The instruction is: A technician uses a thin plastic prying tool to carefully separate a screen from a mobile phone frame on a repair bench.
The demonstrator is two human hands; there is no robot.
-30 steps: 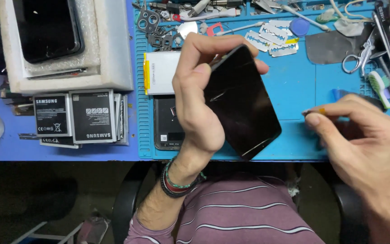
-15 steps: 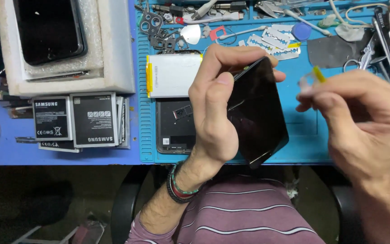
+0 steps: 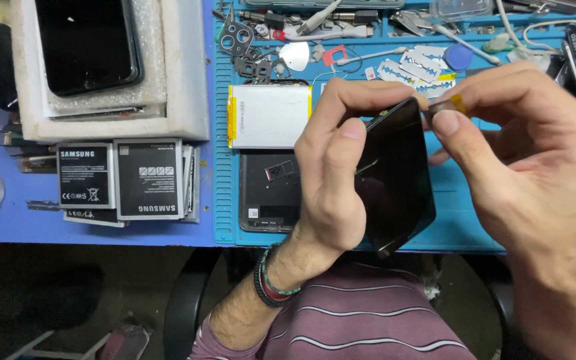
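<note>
So the left hand is wrapped around a black phone, thumb across the front glass and fingers curled over the top edge, holding it up off the bench and tilted a bit so the top leans right. The right hand is right up against the phone's upper right corner, thumb and forefinger pinched shut on a tiny flat tool with a yellow bit showing at the tip, and that tip is touching the corner of the phone. Can't really tell whether it's actually wedged into the seam or just resting on it. Under the hands there's a blue work mat with an opened phone back lying flat, and a silver battery with yellow tabs just above it. Left of the mat sit a couple of loose black batteries side by side, and behind those a white foam tray with another dark phone in it. Top of the mat is a jumble of razor blades, picks and small parts.
</note>
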